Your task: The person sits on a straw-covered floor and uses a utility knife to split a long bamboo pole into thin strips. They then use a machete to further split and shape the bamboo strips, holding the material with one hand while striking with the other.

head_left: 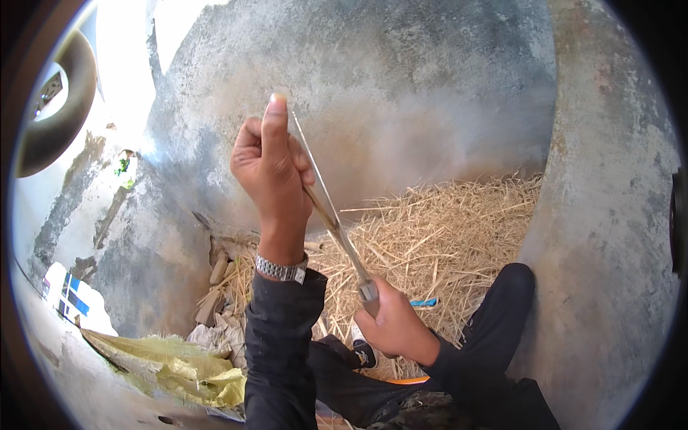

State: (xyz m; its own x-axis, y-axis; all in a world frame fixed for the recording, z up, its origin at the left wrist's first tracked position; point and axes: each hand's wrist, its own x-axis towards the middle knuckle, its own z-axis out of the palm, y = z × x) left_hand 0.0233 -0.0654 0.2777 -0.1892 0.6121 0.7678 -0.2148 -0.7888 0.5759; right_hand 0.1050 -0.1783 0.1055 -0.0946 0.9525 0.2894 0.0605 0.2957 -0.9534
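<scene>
My left hand (271, 154) is raised in front of the wall, its fingers curled and its thumb pointing up, with a metal watch on the wrist. It is closed on a thin brown strip (320, 206) that slants down to the right. Lower and to the right, my right hand (395, 320) grips a long, narrow-bladed knife (351, 251) by its handle, near a grey collar. The blade points up and left. A thin bright edge runs past the left fingers; where strip and blade meet is hard to make out.
Loose straw (444, 229) covers the floor ahead, against a grey plastered wall (401, 93). A yellowish woven sack (172, 365) lies at lower left, near a white-and-blue bag (75, 297). A dark tyre-like ring (75, 107) is at upper left. A small blue piece (423, 302) lies on the straw.
</scene>
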